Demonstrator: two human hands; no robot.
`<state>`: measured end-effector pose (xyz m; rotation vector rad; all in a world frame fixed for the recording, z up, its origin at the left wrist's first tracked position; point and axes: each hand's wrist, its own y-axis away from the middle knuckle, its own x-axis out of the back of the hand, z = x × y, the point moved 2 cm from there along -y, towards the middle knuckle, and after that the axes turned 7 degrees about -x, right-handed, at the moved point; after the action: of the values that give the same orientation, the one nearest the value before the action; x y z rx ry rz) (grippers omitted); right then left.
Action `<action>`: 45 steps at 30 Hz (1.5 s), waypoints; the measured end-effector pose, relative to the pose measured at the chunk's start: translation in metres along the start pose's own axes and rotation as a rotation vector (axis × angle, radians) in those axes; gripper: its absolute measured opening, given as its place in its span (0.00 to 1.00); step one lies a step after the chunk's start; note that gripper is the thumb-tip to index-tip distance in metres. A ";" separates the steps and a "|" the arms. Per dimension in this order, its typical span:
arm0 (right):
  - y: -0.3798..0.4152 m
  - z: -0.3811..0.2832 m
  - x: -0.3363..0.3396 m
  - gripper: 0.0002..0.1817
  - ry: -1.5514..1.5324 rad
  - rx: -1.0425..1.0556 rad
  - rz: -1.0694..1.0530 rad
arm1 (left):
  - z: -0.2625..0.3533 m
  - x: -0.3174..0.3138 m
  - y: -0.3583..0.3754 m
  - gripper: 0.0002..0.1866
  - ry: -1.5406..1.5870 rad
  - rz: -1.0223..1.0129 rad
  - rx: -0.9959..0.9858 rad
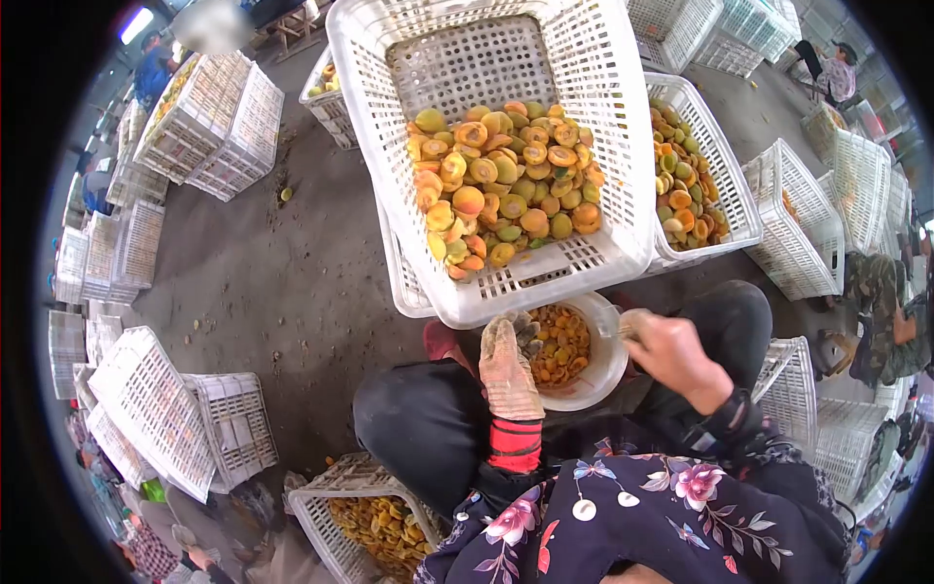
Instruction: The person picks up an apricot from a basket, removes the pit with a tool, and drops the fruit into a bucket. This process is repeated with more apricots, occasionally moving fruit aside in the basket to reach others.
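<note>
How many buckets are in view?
1: the white bucket between the person's legs, just this side of the heaped crate. Others may be hidden among the crowded crates at the edges.

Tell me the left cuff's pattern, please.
The cuff is red with black stripes, clearest in head view.

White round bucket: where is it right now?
Head view, just right of centre: the bucket sits between the gloved left hand and the right hand, at the near edge of the large white perforated crate of orange fruit.
</note>
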<state>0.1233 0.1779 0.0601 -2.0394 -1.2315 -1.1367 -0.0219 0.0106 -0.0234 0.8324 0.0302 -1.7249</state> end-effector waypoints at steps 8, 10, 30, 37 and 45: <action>-0.098 -0.021 -0.050 0.14 -0.029 -0.006 -0.018 | 0.011 -0.004 0.002 0.15 -0.183 -0.026 -0.087; -0.148 -0.026 -0.075 0.15 -0.176 0.057 0.113 | 0.012 -0.005 0.003 0.17 -0.475 -0.083 -0.306; -0.139 -0.009 -0.093 0.13 -1.067 -0.415 -0.500 | 0.002 -0.002 -0.009 0.31 -0.043 -0.069 0.110; -0.095 0.023 0.002 0.13 -0.635 -0.049 0.109 | -0.003 -0.018 0.002 0.21 -0.232 -0.125 0.186; -0.181 0.253 0.003 0.15 -0.308 -0.683 0.605 | -0.026 -0.039 -0.004 0.14 -0.450 -0.166 0.190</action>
<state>0.0655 0.4531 -0.0723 -2.8951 -0.2543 -1.0334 -0.0083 0.0554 -0.0235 0.5721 -0.3819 -2.0621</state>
